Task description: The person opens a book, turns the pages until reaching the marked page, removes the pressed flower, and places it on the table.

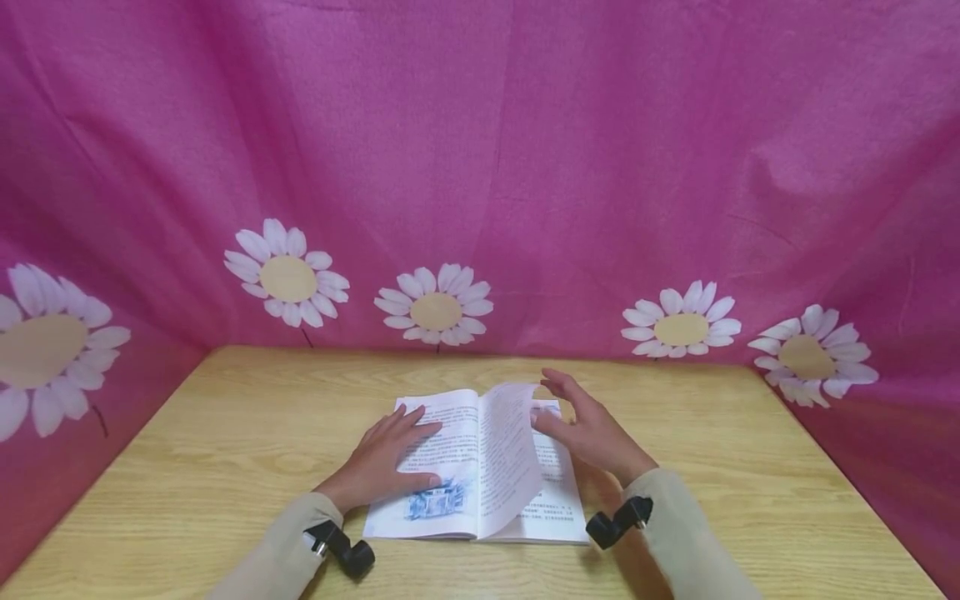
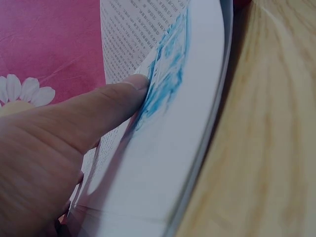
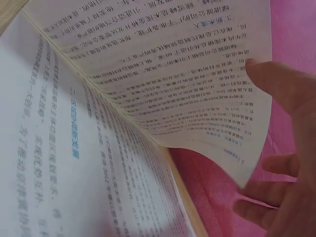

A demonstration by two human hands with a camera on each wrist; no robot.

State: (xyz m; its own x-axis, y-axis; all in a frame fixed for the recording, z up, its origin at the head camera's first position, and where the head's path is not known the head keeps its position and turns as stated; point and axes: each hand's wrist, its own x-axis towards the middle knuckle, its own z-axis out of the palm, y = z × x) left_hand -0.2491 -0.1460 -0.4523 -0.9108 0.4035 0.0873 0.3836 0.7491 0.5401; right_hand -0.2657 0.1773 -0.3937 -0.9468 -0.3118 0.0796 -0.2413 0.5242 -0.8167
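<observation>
An open book (image 1: 442, 533) lies on the wooden table, with printed text and a blue picture on its left page. My left hand (image 1: 390, 454) rests on that page, fingers spread; its thumb (image 2: 113, 101) touches the page beside the blue picture. One leaf (image 1: 510, 467) stands raised from the right side, curving up from the spine. At the leaf's outer edge is my right hand (image 1: 596, 433). In the right wrist view, its thumb (image 3: 271, 81) touches the face of the lifted leaf (image 3: 207, 84), while the other fingers extend loosely near the leaf's corner.
The wooden table (image 1: 247, 433) surrounds the book. A pink cloth (image 1: 525, 167) with white daisies hangs behind and along both sides of the table. Black wrist cameras sit on both sleeves, the right one (image 1: 618, 523) close to the book's lower right corner.
</observation>
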